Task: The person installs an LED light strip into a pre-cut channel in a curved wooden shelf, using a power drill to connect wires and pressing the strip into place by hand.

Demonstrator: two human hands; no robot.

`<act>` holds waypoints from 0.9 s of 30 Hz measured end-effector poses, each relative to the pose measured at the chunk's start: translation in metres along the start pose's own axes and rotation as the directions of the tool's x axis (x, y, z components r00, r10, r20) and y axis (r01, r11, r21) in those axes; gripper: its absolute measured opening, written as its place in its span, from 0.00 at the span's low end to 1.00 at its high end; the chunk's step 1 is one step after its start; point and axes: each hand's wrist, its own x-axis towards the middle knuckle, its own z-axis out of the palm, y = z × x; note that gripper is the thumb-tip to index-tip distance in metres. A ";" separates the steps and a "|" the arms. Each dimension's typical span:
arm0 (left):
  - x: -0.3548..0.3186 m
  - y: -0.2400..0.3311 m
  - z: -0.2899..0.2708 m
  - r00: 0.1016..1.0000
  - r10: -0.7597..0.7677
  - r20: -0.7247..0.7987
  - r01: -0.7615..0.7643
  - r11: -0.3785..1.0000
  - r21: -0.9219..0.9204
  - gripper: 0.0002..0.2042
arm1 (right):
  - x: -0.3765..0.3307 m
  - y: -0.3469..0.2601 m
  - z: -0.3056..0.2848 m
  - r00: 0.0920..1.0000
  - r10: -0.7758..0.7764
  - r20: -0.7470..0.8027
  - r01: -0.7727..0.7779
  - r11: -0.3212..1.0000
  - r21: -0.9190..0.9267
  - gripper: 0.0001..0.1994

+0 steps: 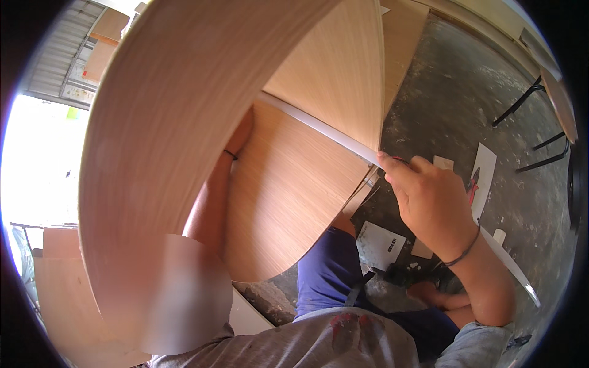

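A large wood-grain panel [153,122], curved in this view, stands close in front of me on the left. Behind it, more wood-grain boards [288,190] meet at an angle, and a narrow whitish strip [319,130] runs along their joint. My left forearm reaches inside past the big panel; part of my left hand [243,132] shows, but its fingers are hidden. At the strip's right end, my right hand [432,199] is closed, its extended fingertip touching the strip. A small dark, reddish thing [400,159] peeks from under its fingers; its kind is unclear.
On the stained dark floor [454,80] lie a white box [379,245], red-handled pliers [473,184] on a white piece, and a long white strip [512,267]. A chair with black legs [518,104] stands at right. Boards [61,276] lean at lower left.
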 end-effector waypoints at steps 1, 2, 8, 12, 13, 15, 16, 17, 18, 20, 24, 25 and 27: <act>0.001 -0.001 0.001 1.000 0.019 0.008 -0.019 0.998 0.060 0.17 | -0.001 -0.002 0.000 1.000 0.013 -0.004 -0.013 0.998 -0.060 0.16; 0.002 -0.003 0.001 0.999 0.037 0.016 -0.038 0.992 0.120 0.17 | -0.002 -0.003 0.001 1.000 0.026 -0.009 -0.027 0.992 -0.120 0.17; 0.005 0.001 -0.001 0.997 0.034 0.073 -0.045 0.989 0.143 0.18 | -0.002 -0.007 0.001 0.999 0.032 -0.003 -0.032 0.982 -0.188 0.19; 0.010 -0.007 0.005 0.988 0.089 0.128 -0.130 0.923 0.363 0.18 | -0.003 -0.008 -0.003 0.999 0.035 -0.007 -0.036 0.978 -0.205 0.20; 0.006 -0.008 0.002 0.993 0.102 0.058 -0.111 0.977 0.180 0.18 | -0.004 -0.010 -0.004 0.999 0.035 -0.019 -0.038 0.984 -0.176 0.20; 0.005 -0.006 0.000 0.995 0.103 -0.017 -0.103 0.995 -0.010 0.18 | -0.004 -0.011 -0.004 0.999 0.033 -0.031 -0.037 0.988 -0.149 0.20; 0.005 -0.004 0.001 0.996 0.084 -0.026 -0.083 0.996 0.012 0.19 | -0.004 -0.011 -0.004 0.998 0.035 -0.044 -0.042 0.988 -0.148 0.21; 0.006 -0.004 0.002 0.997 0.064 -0.036 -0.063 0.997 0.035 0.19 | -0.004 -0.011 -0.004 0.998 0.037 -0.057 -0.045 0.988 -0.147 0.21; 0.010 -0.007 0.004 0.997 0.065 -0.042 -0.064 0.997 0.031 0.19 | -0.004 -0.012 -0.005 0.998 0.036 -0.060 -0.044 0.987 -0.153 0.21; 0.020 -0.025 0.009 0.999 0.020 -0.038 -0.016 0.995 0.098 0.20 | -0.004 -0.013 -0.004 0.998 0.031 -0.048 -0.039 0.984 -0.176 0.21; 0.027 -0.033 0.013 0.998 0.008 -0.069 0.001 0.992 0.128 0.21 | -0.005 -0.008 0.001 0.999 0.038 -0.031 -0.043 0.977 -0.207 0.21; 0.028 -0.031 0.013 0.998 0.001 -0.058 0.007 0.992 0.124 0.21 | -0.006 -0.006 0.003 0.999 0.027 -0.038 -0.034 0.979 -0.203 0.21; 0.032 -0.030 0.010 0.999 -0.007 -0.048 0.012 0.993 0.121 0.21 | -0.007 -0.004 0.003 0.999 0.016 -0.046 -0.025 0.980 -0.200 0.21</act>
